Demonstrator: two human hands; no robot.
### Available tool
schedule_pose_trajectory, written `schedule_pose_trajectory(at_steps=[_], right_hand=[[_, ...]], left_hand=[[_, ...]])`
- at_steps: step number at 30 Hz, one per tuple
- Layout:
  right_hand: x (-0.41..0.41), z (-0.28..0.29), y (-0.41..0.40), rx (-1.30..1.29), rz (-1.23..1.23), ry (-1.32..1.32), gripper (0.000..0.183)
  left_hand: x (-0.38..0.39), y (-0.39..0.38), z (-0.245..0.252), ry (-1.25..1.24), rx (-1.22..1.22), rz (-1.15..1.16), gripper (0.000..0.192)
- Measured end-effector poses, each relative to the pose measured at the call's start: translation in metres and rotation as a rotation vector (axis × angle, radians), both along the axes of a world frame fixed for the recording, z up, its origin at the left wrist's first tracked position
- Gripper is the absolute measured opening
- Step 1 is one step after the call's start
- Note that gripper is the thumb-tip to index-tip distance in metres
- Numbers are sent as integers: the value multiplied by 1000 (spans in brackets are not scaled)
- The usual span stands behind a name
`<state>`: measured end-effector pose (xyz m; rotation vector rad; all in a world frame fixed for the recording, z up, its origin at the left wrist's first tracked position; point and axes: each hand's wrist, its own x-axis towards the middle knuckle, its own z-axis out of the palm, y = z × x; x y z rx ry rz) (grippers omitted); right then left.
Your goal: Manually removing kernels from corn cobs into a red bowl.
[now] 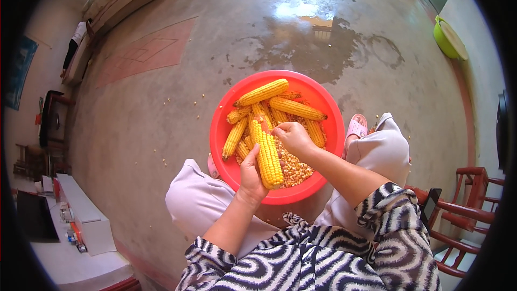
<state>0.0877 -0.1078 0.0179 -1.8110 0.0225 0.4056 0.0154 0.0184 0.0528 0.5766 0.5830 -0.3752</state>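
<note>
My left hand [252, 178] grips the lower part of an ear of corn [267, 157], held tilted above a red plastic basin [278, 200]. Near its upper end, a strip of this ear is stripped of kernels and shows reddish cob. My right hand [294, 138] has its fingers bent together at the ear's right side, by the bare strip; whether a kernel is between the fingertips is hidden. More yellow ears, such as one whole ear of corn [261, 92] at the far rim, lie piled in the basin. Loose corn kernels [297, 169] cover the bottom at the right.
The basin stands between my knees on a concrete floor [133, 129] with scattered kernels and a wet patch [307, 48]. Wooden chairs [464, 210] and a phone [431, 206] are at right. A green basin [448, 40] leans by the wall. A person [74, 44] is far left.
</note>
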Motion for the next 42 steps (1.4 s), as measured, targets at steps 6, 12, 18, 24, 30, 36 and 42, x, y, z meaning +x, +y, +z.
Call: schedule_pose_trajectory(at_steps=[6, 12, 18, 24, 30, 36, 42], right_hand=[[1, 3, 1, -66, -41, 49, 38], [-6, 20, 7, 269, -169, 395, 63], [-14, 23, 12, -26, -272, 182, 78], [-14, 25, 14, -112, -327, 59, 82], [-13, 15, 8, -37, -251, -275, 71], [-6, 18, 8, 178, -154, 173, 67], [-14, 22, 16, 28, -206, -73, 65]], left_hand=[[-2, -3, -6, 34, -66, 29, 44], [-8, -15, -13, -74, -18, -32, 45], [-14, -32, -20, -98, 290, -26, 58], [-11, -39, -5, -14, 271, -54, 61], [-14, -23, 2, -32, 59, -220, 60], [-9, -25, -13, -68, 206, -47, 56], [-9, -31, -29, -99, 429, 42, 56]])
